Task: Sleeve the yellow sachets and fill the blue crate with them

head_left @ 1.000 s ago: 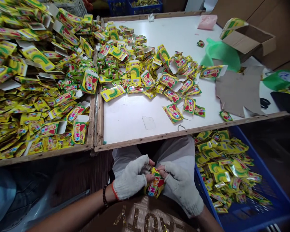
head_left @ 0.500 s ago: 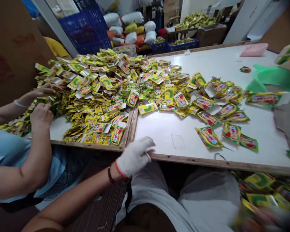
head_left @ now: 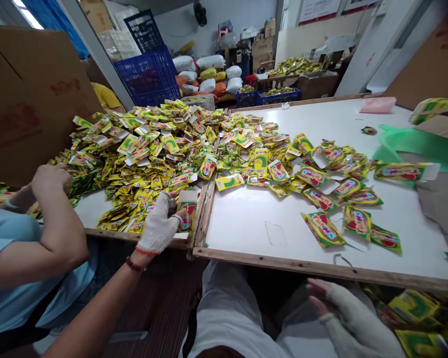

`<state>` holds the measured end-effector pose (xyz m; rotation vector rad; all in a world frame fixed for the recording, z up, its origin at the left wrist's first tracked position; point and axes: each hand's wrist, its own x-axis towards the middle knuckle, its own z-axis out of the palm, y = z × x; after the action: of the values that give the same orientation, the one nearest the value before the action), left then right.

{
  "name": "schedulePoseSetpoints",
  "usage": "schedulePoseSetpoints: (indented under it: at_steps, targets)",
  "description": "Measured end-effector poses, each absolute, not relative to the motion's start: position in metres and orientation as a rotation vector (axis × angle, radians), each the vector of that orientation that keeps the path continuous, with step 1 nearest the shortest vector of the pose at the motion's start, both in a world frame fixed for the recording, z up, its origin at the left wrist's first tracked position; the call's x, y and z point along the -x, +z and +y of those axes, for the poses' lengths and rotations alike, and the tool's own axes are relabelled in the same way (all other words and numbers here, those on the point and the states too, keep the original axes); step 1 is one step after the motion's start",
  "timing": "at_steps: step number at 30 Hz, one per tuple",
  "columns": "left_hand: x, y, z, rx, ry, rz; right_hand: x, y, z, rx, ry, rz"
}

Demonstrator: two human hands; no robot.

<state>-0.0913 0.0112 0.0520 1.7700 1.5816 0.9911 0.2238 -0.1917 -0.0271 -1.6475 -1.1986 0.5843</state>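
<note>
My left hand (head_left: 159,223), in a white glove with bare fingertips, is at the near edge of the left pile. Its thumb and fingers close on a small yellow-green packet (head_left: 187,215) with a white flap. Over my lap, my right hand (head_left: 345,315), also gloved, holds nothing, with its fingers stretched out and a little apart. Beside it, below the table edge, lie more yellow-green packets (head_left: 412,308); their container is mostly hidden. A large heap of packets (head_left: 134,169) covers the left table, and loose packets (head_left: 323,228) spread over the white tabletop (head_left: 239,219).
A wooden rim (head_left: 283,263) borders the table, and a wooden divider (head_left: 205,209) splits it. At the right are a green plastic basket (head_left: 399,144) and a pink bundle (head_left: 377,105). A co-worker's arm (head_left: 59,223) works at the left, by a tall cardboard box (head_left: 41,99).
My left hand has moved left and up to the left pile and closed on a packet. My right hand has come left from the packets at the lower right, now without any. The view has tilted up.
</note>
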Motion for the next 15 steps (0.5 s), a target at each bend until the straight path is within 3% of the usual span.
schedulePoseSetpoints:
  at_steps: [3, 6, 11, 15]
  targets:
    - [0.056, 0.06, -0.027, -1.53, 1.081, 1.182, -0.183, -0.012, -0.168, 1.525, 0.73, -1.138]
    - [0.019, 0.04, -0.069, -1.3, 0.905, 0.968, -0.157, -0.01, -0.159, 1.355, 0.886, -1.013]
    - [-0.012, -0.013, -0.118, -1.278, 0.551, 0.943, -0.159, -0.033, -0.191, 1.518, 1.04, -0.817]
    - [-0.017, -0.025, -0.123, -1.391, 0.307, 0.876, -0.163, -0.043, -0.227, 1.48, 1.208, -0.607]
